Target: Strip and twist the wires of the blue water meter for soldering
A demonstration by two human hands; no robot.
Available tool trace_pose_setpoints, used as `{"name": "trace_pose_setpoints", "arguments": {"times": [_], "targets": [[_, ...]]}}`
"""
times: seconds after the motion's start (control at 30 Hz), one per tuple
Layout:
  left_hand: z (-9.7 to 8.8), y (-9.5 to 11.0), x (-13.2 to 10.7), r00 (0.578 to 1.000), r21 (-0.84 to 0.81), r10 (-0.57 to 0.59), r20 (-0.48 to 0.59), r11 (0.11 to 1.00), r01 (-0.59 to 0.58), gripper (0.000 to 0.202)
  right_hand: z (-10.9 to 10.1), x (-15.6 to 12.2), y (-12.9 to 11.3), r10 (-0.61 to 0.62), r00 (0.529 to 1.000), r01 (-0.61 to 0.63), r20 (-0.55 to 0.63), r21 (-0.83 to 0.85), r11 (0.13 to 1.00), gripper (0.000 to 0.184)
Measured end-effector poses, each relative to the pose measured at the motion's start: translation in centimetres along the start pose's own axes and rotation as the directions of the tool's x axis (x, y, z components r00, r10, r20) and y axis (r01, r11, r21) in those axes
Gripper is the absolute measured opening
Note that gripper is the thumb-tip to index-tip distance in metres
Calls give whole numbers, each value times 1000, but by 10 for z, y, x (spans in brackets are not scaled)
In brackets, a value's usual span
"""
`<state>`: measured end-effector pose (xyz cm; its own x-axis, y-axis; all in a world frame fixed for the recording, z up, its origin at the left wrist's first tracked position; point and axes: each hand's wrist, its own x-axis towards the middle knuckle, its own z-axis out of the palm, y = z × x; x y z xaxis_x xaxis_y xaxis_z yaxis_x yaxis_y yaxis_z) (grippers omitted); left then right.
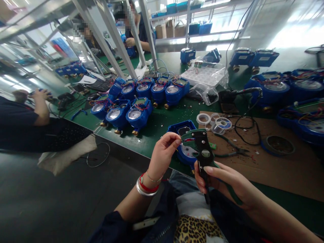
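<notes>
Fingers (174,139) of the left hand (163,152) pinched narrow, thumb against forefinger, right at the head of a green and black stripping tool (201,148); too thin to tell what is pinched, if anything, probably a wire end. Right hand (227,184) wrapped around the tool's handles from below, forefinger laid across the black body, grip closed on it but seemingly not squeezed hard. Tool held upright over the lap, just in front of the green bench (162,123) edge, with an open blue meter (182,129) directly behind it, near but apparently not touching. Judged as the feeding step: seating something fine in the tool's mouth before any squeeze. Calls for a steady left pinch, fingertips kept out of the mouth, and an even pull on the handles. Further back on the bench, a cluster of blue meters (134,114) with coloured wiring; to the right, solder spools (222,123) and pliers (233,151) on a cardboard sheet (278,175). At the far left, a co-worker's arm (42,106) on the same bench
</notes>
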<state>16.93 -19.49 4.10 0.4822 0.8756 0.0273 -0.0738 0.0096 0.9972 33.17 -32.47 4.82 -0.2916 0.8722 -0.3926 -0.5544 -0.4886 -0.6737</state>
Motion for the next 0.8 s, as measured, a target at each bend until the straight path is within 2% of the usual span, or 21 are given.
{"name": "trace_pose_setpoints", "arguments": {"times": [0.23, 0.37, 0.53, 0.67, 0.8], "targets": [[-1, 0, 0, 1000, 11, 1, 5, 1000, -1, 11, 4, 3, 4, -36, 999, 36, -17, -37, 999, 25], [-1, -1, 1, 1000, 59, 19, -8, 998, -18, 11, 7, 7, 3, -34, 997, 35, -65, 9, 999, 22], [-1, -4, -1, 998, 132, 55, -19, 990, -52, 11, 3, 4, 6, -98, 995, 98, 8, -38, 994, 28], [0, -9, -8, 985, 239, 159, -66, 961, -139, 9, -1, -4, 11, -136, 990, 137, 32, -25, 990, 36], [-3, -16, -18, 947, 367, 311, -80, 893, -262, 16, -2, -9, 11, -148, 989, 148, 11, -45, 988, 34]]}}
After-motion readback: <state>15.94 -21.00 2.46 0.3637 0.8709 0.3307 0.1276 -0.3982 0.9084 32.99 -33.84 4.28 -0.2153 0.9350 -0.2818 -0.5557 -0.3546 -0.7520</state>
